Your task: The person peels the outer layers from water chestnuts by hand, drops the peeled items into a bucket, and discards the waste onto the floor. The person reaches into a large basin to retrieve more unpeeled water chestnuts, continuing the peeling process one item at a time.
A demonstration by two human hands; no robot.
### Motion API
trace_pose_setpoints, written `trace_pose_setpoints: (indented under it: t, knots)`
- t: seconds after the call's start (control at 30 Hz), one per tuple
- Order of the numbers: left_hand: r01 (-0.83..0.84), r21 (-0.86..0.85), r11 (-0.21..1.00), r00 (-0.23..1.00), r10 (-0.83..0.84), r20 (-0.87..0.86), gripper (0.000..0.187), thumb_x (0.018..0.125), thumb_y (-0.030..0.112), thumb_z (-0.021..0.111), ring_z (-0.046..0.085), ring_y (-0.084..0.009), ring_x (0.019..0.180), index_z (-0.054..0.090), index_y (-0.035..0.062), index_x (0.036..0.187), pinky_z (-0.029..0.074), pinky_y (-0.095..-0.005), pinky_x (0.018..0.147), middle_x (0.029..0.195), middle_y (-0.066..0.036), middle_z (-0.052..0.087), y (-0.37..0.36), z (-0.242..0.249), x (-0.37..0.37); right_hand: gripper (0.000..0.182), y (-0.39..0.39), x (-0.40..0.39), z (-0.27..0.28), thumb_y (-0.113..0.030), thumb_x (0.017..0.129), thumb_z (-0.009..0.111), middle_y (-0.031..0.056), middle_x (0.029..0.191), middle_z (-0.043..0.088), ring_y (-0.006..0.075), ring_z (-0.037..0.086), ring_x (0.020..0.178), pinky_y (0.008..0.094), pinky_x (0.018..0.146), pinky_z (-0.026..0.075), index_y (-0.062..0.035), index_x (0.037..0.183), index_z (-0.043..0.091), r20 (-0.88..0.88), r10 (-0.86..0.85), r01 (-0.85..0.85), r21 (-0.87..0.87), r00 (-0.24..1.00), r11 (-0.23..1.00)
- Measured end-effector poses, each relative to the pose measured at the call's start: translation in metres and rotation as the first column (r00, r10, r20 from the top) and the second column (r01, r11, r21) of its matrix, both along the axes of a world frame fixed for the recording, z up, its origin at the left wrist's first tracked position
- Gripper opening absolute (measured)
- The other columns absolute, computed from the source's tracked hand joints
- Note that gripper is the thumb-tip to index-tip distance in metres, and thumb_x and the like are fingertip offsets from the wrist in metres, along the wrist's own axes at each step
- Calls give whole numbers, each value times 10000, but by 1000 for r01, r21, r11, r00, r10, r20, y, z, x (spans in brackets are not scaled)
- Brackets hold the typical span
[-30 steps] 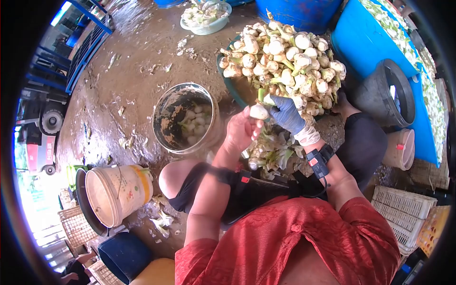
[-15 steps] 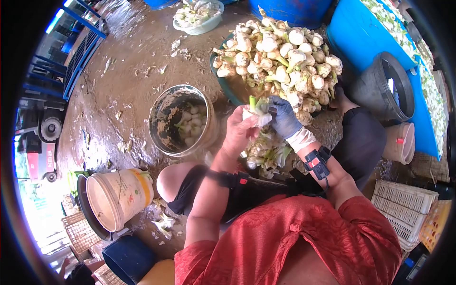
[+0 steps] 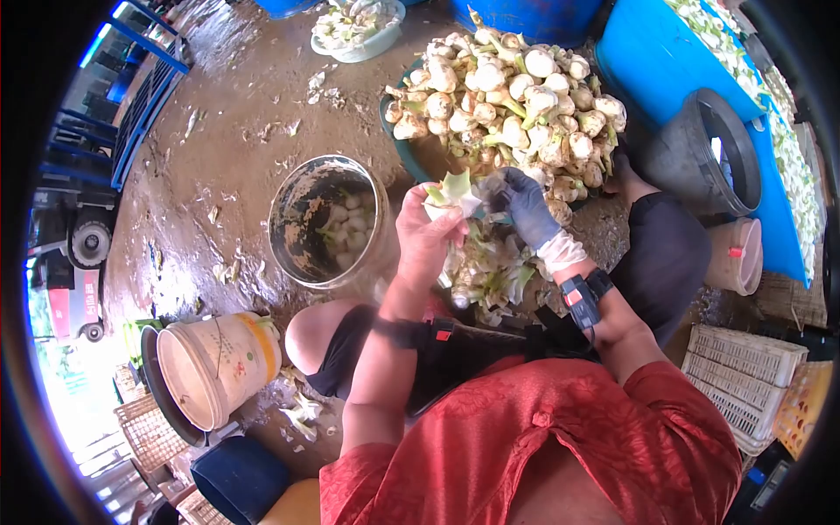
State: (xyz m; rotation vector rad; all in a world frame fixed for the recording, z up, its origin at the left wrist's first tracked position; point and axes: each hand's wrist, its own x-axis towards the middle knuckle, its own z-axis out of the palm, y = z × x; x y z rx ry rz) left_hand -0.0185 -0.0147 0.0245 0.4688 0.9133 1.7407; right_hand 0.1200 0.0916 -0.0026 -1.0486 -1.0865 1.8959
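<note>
Bulb (image 3: pixel 445 208) | green end (image 3: pixel 456 185), long axis away from torso (image 3: pixel 525 437) | left fingers (image 3: pixel 450 222) gripping it; right fingers (image 3: pixel 518 186) unclear

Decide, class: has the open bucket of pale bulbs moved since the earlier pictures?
No; the bucket stands in the same place beside the heaped basin; only the view shifted.

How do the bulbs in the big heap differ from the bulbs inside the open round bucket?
The heaped bulbs form a high mound; the bucket bulbs look fewer and lie low inside. The heaped bulbs show brown stains; the bucket bulbs look cleaner and whiter. Both are rounded.
</note>
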Motion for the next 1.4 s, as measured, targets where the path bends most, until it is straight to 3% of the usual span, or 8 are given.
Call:
trace_pose_setpoints:
  t: [0.1, 0.17, 0.57, 0.77, 0.83, 1.03, 1.3, 1.4]
  knots:
    - [-38, -96, 995, 988, 23, -151, 424, 753, -51, 658, 571, -149, 566, 444, 41, 1107, 454, -238, 468, 858, -110, 609, 4, -2, 4, 205, -13, -5, 22, -120, 785, 724, 29, 713, 573, 111, 542, 634, 249, 580, 462, -41, 871, 555, -170, 73, -86, -71, 983, 994]
    - [-40, -155, 987, 966, -2, -259, 450, 727, -102, 624, 567, -132, 570, 432, 34, 1111, 449, -234, 475, 843, -89, 603, 4, -2, 7, 250, -17, -10, 10, -139, 758, 748, 45, 732, 576, 126, 548, 672, 276, 626, 465, -22, 880, 564, 270, 28, -204, 650, 963, 732]
    - [189, -50, 981, 977, -193, -95, 490, 653, -63, 660, 640, -223, 670, 458, 38, 1087, 489, -269, 526, 878, -157, 623, -6, 7, 3, 175, 25, 7, 14, -131, 771, 696, 119, 676, 591, 206, 564, 595, 297, 575, 474, -21, 807, 566, 440, -165, -208, 681, 882, 702]
    - [157, -8, 988, 987, -157, -10, 498, 636, -71, 687, 644, -230, 704, 460, 30, 1067, 494, -270, 549, 895, -135, 622, -2, 1, 1, 324, 9, 26, -7, -110, 822, 620, 154, 958, 638, 288, 633, 822, 362, 768, 508, -57, 1135, 560, 754, 74, -694, 556, 653, 458]
    - [88, -55, 995, 987, -95, -132, 486, 655, -78, 678, 620, -171, 702, 497, 3, 1098, 480, -246, 568, 888, -87, 623, -1, -4, 2, 377, 4, 19, 24, -125, 812, 652, 160, 997, 635, 297, 633, 871, 343, 793, 509, -51, 1171, 565, 628, 187, -589, 525, 755, 614]
    - [10, -219, 976, 906, -101, -411, 455, 686, -55, 673, 554, -85, 683, 521, -37, 1115, 431, -212, 558, 867, -40, 610, -3, -5, 10, 270, -8, 8, 31, -170, 727, 697, 140, 856, 637, 323, 623, 765, 393, 688, 497, -57, 965, 639, 644, -45, -586, 720, 763, 372]
    - [179, -185, 966, 984, -176, 28, 414, 703, 16, 663, 570, -119, 666, 544, -4, 1100, 427, -208, 534, 888, -65, 625, -3, -4, 3, 143, -4, 5, 25, -107, 757, 611, 156, 772, 624, 347, 604, 686, 395, 633, 482, -40, 883, 619, 619, 10, -521, 653, 786, 550]
    - [237, -54, 970, 968, -231, 98, 350, 763, 92, 634, 605, -156, 750, 556, -5, 1090, 471, -243, 562, 924, -98, 632, -4, -9, -3, 109, -3, 7, 23, -61, 829, 553, 83, 722, 600, 151, 565, 603, 295, 578, 464, 8, 907, 585, 353, 177, -350, 518, 919, 780]
